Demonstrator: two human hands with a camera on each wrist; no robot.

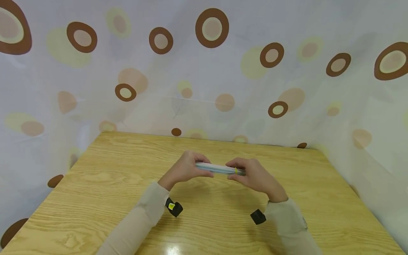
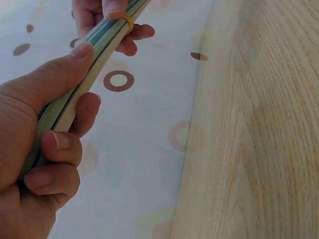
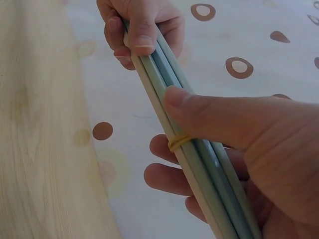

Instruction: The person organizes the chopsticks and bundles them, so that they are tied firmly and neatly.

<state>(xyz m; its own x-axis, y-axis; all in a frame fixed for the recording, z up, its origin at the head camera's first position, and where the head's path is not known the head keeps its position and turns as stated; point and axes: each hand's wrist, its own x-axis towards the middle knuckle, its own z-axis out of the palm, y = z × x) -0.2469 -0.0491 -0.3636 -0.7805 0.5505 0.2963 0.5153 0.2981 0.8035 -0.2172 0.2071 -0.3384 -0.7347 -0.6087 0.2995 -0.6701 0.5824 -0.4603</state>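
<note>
A bundle of slim pastel sticks that look like chopsticks (image 1: 218,168), in pale green, blue and cream, is held level above the table between both hands. My left hand (image 1: 186,168) grips one end, thumb along the top and fingers curled beneath, as the left wrist view shows. At the other end my right hand (image 1: 257,176) holds the bundle between its thumb and fingers. A yellow rubber band (image 3: 179,142) circles the sticks close to the right thumb. The palms hide both ends of the bundle.
Under the hands lies a light wood-grain table (image 1: 127,177). A white curtain (image 1: 191,67) with brown and yellow circles surrounds its back and sides. Small black devices hang at the left wrist (image 1: 174,207) and the right wrist (image 1: 258,216).
</note>
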